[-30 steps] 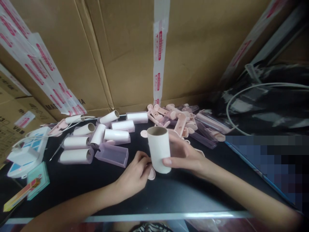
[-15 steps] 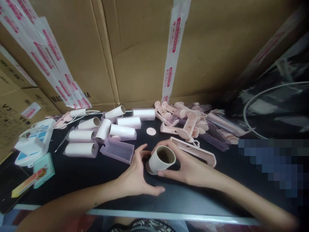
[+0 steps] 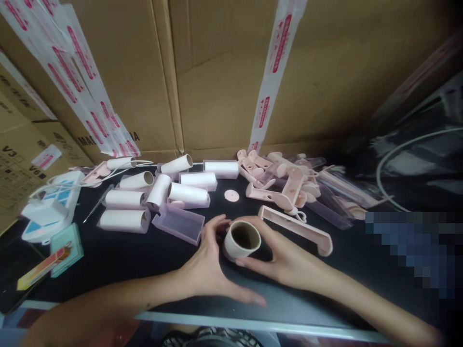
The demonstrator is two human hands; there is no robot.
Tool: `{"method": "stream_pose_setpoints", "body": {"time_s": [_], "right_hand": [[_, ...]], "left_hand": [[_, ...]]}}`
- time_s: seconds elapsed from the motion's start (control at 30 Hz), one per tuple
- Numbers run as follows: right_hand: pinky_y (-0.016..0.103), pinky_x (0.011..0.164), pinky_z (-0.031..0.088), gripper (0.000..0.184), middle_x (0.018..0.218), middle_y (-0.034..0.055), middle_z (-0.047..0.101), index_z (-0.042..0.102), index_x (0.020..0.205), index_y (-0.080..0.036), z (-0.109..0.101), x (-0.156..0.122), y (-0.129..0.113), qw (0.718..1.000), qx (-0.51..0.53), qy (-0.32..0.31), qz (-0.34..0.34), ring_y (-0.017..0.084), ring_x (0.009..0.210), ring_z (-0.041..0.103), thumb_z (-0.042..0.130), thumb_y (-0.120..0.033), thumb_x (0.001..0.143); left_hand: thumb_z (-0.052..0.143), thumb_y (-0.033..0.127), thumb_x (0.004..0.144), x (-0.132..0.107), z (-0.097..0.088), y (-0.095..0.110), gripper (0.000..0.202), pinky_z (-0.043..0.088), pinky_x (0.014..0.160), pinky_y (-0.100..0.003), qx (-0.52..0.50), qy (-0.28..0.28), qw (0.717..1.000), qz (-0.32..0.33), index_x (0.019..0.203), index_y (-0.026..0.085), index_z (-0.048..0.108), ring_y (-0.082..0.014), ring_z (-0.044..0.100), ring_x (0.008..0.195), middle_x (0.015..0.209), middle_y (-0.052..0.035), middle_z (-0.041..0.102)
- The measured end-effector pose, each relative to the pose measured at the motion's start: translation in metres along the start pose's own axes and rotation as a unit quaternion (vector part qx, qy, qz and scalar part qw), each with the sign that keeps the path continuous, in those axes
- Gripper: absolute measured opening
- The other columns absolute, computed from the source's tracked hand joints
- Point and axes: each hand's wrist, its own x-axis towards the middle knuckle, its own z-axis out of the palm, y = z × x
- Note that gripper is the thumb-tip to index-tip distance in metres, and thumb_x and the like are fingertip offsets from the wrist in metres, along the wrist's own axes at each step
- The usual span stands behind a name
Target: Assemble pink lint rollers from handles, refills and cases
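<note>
A white paper roll (image 3: 241, 239) with a brown cardboard core stands near the front of the black table (image 3: 119, 260), its open end tilted toward me. My right hand (image 3: 285, 258) curls round it from the right, thumb and fingers closed on its wall. My left hand (image 3: 213, 265) rests flat on the table against the roll's left side, fingers spread, fingertips touching the roll. A long pink plastic handle (image 3: 294, 229) lies just beyond my right hand. A small pink disc (image 3: 231, 195) lies farther back.
Several white rolls (image 3: 125, 219) and clear lilac cases (image 3: 179, 224) lie at the back left. A heap of pink handles (image 3: 285, 180) sits at the back centre. Taped cardboard boxes (image 3: 217, 82) wall the back. Small boxes (image 3: 54, 255) lie at left, black bags (image 3: 415, 159) at right.
The roll has come down from upright in the air to the table surface. My left hand has opened out from a pinch to lie flat. The pink handle has come into view.
</note>
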Motion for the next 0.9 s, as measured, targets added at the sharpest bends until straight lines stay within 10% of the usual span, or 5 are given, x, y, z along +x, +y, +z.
{"method": "stream_pose_setpoints", "body": {"time_s": [0.23, 0.37, 0.5, 0.73, 0.9], "right_hand": [[0.04, 0.101, 0.039, 0.072, 0.134, 0.0075, 0.047, 0.025, 0.14, -0.026, -0.037, 0.012, 0.004, 0.995, -0.09, 0.012, -0.036, 0.025, 0.122, 0.046, 0.057, -0.012, 0.077], [0.052, 0.103, 0.033, 0.03, 0.113, 0.0106, 0.063, 0.059, 0.113, -0.021, -0.044, 0.06, 0.027, 0.948, -0.287, 0.097, -0.098, 0.031, 0.122, 0.043, 0.053, -0.022, 0.085], [0.054, 0.1, 0.036, 0.026, 0.103, 0.0148, 0.067, 0.065, 0.106, -0.014, -0.033, 0.086, 0.041, 0.901, -0.413, 0.061, -0.117, 0.032, 0.116, 0.05, 0.057, -0.026, 0.084], [0.031, 0.092, 0.049, 0.031, 0.113, 0.0044, 0.064, 0.06, 0.116, -0.025, -0.039, 0.015, -0.019, 0.968, -0.189, 0.099, -0.136, 0.018, 0.107, 0.059, 0.059, -0.031, 0.085], [0.024, 0.09, 0.05, 0.037, 0.124, 0.0051, 0.059, 0.057, 0.123, -0.029, -0.017, -0.025, -0.028, 0.952, -0.236, 0.08, -0.177, 0.015, 0.11, 0.058, 0.053, -0.019, 0.088]], "left_hand": [[0.063, 0.035, 0.08, 0.003, 0.001, 0.007, 0.061, 0.029, 0.108, -0.046, -0.041, -0.008, 0.999, 0.011, 0.132, 0.025, 0.034, -0.0252, 0.039, 0.127, 0.137, -0.0092, 0.042], [0.067, 0.031, 0.077, 0.003, 0.0, 0.011, 0.051, 0.035, 0.103, -0.039, -0.072, -0.03, 0.997, 0.005, 0.123, 0.024, 0.045, -0.0223, 0.049, 0.117, 0.124, -0.0056, 0.054], [0.069, 0.029, 0.075, 0.003, -0.001, 0.012, 0.049, 0.038, 0.099, -0.035, -0.101, -0.023, 0.995, -0.005, 0.118, 0.021, 0.047, -0.0211, 0.052, 0.112, 0.119, -0.0055, 0.057], [0.07, 0.028, 0.074, 0.006, 0.001, 0.009, 0.045, 0.038, 0.097, -0.032, -0.138, -0.023, 0.99, -0.007, 0.114, 0.022, 0.05, -0.0201, 0.054, 0.109, 0.116, -0.0035, 0.059], [0.072, 0.028, 0.073, 0.004, 0.003, 0.004, 0.046, 0.038, 0.097, -0.033, -0.13, -0.033, 0.991, 0.0, 0.113, 0.024, 0.051, -0.0206, 0.053, 0.11, 0.116, -0.0027, 0.059]]}}
